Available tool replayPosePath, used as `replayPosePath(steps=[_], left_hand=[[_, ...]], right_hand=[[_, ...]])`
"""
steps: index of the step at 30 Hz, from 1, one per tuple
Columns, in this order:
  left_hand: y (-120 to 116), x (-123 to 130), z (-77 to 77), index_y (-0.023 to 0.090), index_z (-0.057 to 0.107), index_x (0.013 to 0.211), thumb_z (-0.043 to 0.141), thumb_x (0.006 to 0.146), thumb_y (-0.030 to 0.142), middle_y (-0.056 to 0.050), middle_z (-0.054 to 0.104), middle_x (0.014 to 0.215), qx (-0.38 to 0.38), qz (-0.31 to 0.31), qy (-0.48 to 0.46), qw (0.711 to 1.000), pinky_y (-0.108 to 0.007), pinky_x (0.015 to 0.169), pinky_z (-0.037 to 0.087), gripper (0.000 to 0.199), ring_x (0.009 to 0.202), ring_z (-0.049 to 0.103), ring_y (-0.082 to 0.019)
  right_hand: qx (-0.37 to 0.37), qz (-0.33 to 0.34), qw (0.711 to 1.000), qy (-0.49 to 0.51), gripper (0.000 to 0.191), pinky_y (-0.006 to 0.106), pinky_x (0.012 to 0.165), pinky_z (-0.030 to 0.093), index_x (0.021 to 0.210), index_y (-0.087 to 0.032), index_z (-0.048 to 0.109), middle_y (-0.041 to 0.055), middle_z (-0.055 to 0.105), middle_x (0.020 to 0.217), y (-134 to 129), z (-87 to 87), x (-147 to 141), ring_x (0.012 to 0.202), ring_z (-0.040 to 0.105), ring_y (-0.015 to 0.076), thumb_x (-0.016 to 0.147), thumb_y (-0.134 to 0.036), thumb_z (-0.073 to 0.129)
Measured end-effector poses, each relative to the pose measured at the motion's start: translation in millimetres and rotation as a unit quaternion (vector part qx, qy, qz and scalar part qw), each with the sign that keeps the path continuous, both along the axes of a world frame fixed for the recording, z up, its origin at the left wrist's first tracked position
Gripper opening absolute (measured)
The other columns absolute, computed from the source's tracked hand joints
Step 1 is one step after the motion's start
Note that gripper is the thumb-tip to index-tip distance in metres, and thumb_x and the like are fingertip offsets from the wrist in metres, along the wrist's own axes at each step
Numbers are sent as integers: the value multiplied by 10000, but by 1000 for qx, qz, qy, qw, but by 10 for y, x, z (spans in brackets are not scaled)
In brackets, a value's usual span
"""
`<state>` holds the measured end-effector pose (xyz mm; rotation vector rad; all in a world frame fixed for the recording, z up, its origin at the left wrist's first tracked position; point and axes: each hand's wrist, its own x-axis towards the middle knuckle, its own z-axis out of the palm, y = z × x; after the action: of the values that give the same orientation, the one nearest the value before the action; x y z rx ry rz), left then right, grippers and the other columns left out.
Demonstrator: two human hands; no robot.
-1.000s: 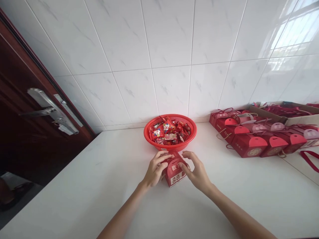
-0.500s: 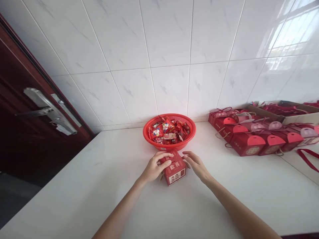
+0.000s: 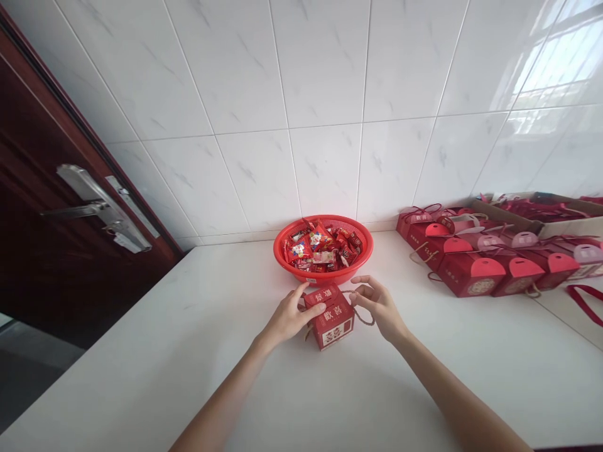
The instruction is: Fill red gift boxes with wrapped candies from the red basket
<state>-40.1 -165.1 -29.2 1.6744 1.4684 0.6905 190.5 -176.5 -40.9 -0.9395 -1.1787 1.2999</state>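
A small red gift box (image 3: 336, 317) with printed characters and a pale front panel stands on the white table. My left hand (image 3: 288, 315) holds it from the left, its thumb on the top and its fingers at the far left side. On the box's right side a twisted cord handle (image 3: 366, 319) loops outward. My right hand (image 3: 377, 306) pinches that cord between thumb and fingertip, the other fingers raised. Just behind the box sits a red plastic basket (image 3: 288, 270) full of wrapped candies (image 3: 323, 254).
At right stand several red and pink gift boxes (image 3: 471, 276) in rows, with an open cardboard carton (image 3: 565, 231) behind them. A red ribbon (image 3: 584, 304) lies near the right edge. Tiled wall (image 3: 325, 163) closes off the back; a dark door (image 3: 42, 169) with a metal handle is at left.
My right hand has taken hold of the cord handle and drawn it out from the box's right side. The left hand stays on the box. The view has shifted slightly.
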Motion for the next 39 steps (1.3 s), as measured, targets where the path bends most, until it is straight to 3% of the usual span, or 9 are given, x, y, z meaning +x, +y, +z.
replayPosePath(steps=[8, 11, 14, 18, 21, 28, 32, 37, 39], left_hand=[[-4, -14, 76, 200, 581, 1342, 732, 700, 652, -134, 685, 1212, 29, 24, 19, 999, -347, 819, 525, 800, 1045, 662, -302], [-37, -67, 289, 227, 551, 1350, 695, 754, 637, -103, 679, 1164, 0, -10, -43, 999, -306, 707, 525, 737, 852, 674, -216], [-92, -142, 634, 217, 572, 1317, 701, 778, 585, -93, 640, 1186, -9, -14, -129, 991, -296, 679, 520, 665, 664, 620, -118], [-189, -158, 1057, 218, 601, 1280, 714, 812, 512, -128, 560, 1379, -15, -64, -253, 965, -375, 862, 548, 564, 899, 679, -190], [-241, -48, 1190, 239, 611, 1290, 700, 845, 476, -128, 526, 1455, -24, -105, -287, 952, -433, 974, 526, 511, 1204, 606, -296], [-233, 376, 1114, 278, 578, 1371, 645, 886, 433, -88, 475, 1525, -22, -162, -242, 956, -471, 1036, 515, 514, 1357, 499, -335], [-228, 490, 1077, 302, 508, 1428, 628, 887, 422, -72, 449, 1542, 4, -167, -207, 964, -428, 1012, 533, 567, 1346, 513, -314], [-196, 479, 828, 285, 415, 1480, 762, 761, 361, -111, 509, 1448, 53, -127, -101, 985, -374, 859, 574, 801, 1081, 646, -259], [-177, 487, 661, 238, 492, 1425, 775, 729, 354, -119, 590, 1311, 79, -94, -41, 992, -375, 781, 564, 760, 907, 651, -232]], right_hand=[[77, 52, 995, -35, 371, 277, 576, 446, 1056, -224, 592, 55, 693, 986, -69, 194, -78, 633, 519, 119, 770, -395, 755], [101, 48, 992, -53, 351, 281, 579, 450, 1076, -222, 594, 60, 687, 993, -76, 283, -67, 651, 535, 126, 796, -388, 725], [105, 38, 991, -69, 330, 307, 648, 486, 1074, -220, 590, 59, 690, 953, -86, 424, -41, 738, 591, 160, 814, -393, 696], [118, 29, 985, -122, 270, 354, 769, 508, 1038, -220, 596, 32, 696, 855, -96, 647, -28, 783, 626, 179, 828, -372, 672], [145, 25, 976, -162, 239, 368, 808, 509, 1030, -218, 613, 12, 682, 794, -94, 770, -64, 763, 633, 177, 836, -349, 658], [165, 34, 970, -176, 247, 342, 732, 508, 1058, -222, 593, -18, 649, 699, -146, 874, -229, 708, 646, 181, 823, -283, 635], [164, -11, 968, -190, 240, 316, 698, 490, 1026, -227, 586, -16, 673, 728, -153, 859, -231, 709, 639, 173, 787, -204, 598], [154, -70, 971, -167, 244, 301, 640, 457, 977, -203, 591, -40, 593, 634, -91, 723, -125, 614, 571, 148, 735, -186, 567], [134, -67, 977, -154, 255, 297, 616, 446, 978, -199, 582, -43, 582, 628, -79, 663, -86, 598, 560, 147, 724, -195, 561]])
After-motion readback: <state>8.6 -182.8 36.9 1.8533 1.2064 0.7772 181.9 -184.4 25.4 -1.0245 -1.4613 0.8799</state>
